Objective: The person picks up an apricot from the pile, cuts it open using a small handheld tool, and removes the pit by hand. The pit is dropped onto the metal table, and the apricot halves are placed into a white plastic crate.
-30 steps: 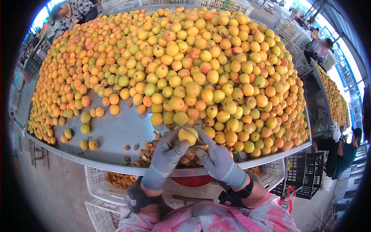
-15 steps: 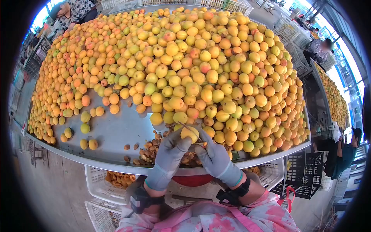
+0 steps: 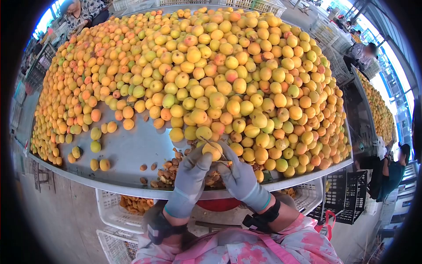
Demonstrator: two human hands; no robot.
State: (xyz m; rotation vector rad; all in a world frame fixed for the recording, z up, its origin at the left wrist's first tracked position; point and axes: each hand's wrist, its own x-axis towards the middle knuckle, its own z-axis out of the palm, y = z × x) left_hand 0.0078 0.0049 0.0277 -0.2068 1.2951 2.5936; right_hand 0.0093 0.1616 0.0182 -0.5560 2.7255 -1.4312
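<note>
My left hand (image 3: 192, 174), in a grey glove, is closed around a yellow apricot (image 3: 212, 152). My right hand (image 3: 241, 178), gloved the same way, grips a thin pointed metal tool (image 3: 205, 140) that lies slantwise across the fruit. A small orange bit shows at the right fingertips; most of the tool's grip is hidden in the glove. Both hands are close together over the near edge of a metal table (image 3: 132, 149). Brown apricot pits (image 3: 169, 174) lie beneath and left of them. Just beyond, a large heap of apricots (image 3: 246, 75) covers most of the table.
Below the table edge stand a white crate (image 3: 105, 207) holding orange fruit pieces, a red container (image 3: 220, 205) and another white crate (image 3: 313, 193). Black crates (image 3: 355, 198) are stacked at right. Other people (image 3: 393, 171) sit around, with a second fruit table (image 3: 373, 105) at right.
Both hands have shifted very slightly with the apricot and tool still held. The view has moved a little. The person at the far left has changed posture somewhat.
</note>
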